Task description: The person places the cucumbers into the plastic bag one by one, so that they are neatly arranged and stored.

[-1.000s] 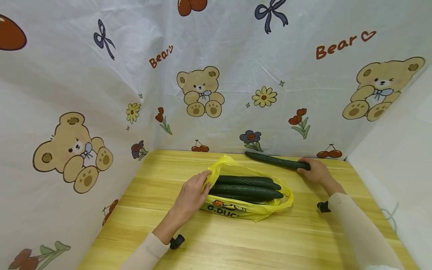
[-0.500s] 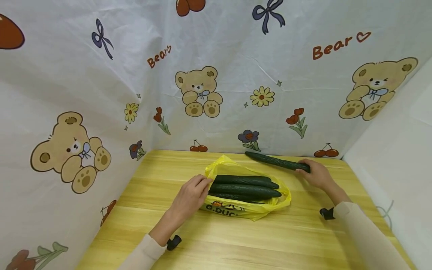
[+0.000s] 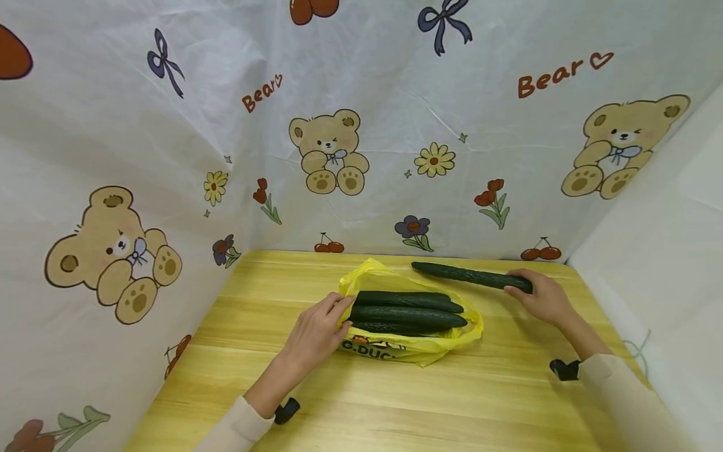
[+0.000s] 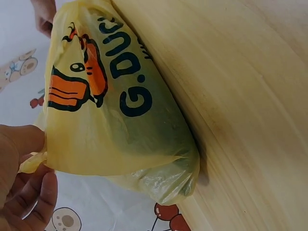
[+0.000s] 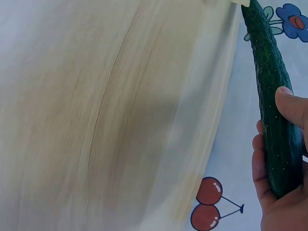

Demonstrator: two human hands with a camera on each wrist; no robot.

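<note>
A yellow plastic bag lies on the wooden table with its mouth spread, printed with a duck and lettering in the left wrist view. Inside it rest several dark green cucumbers, side by side. My left hand pinches the bag's left rim between thumb and fingers. Off to the bag's right, my right hand grips one end of a single long cucumber. Thumb and fingers wrap that end in the right wrist view, and the cucumber points away toward the back left.
The wooden tabletop reaches back to a white sheet printed with bears and flowers. More of that sheet stands along the left side. A plain white wall closes off the right.
My right hand has drawn the cucumber slightly right and toward me, away from the back sheet. The left hand keeps its hold on the bag's rim.
</note>
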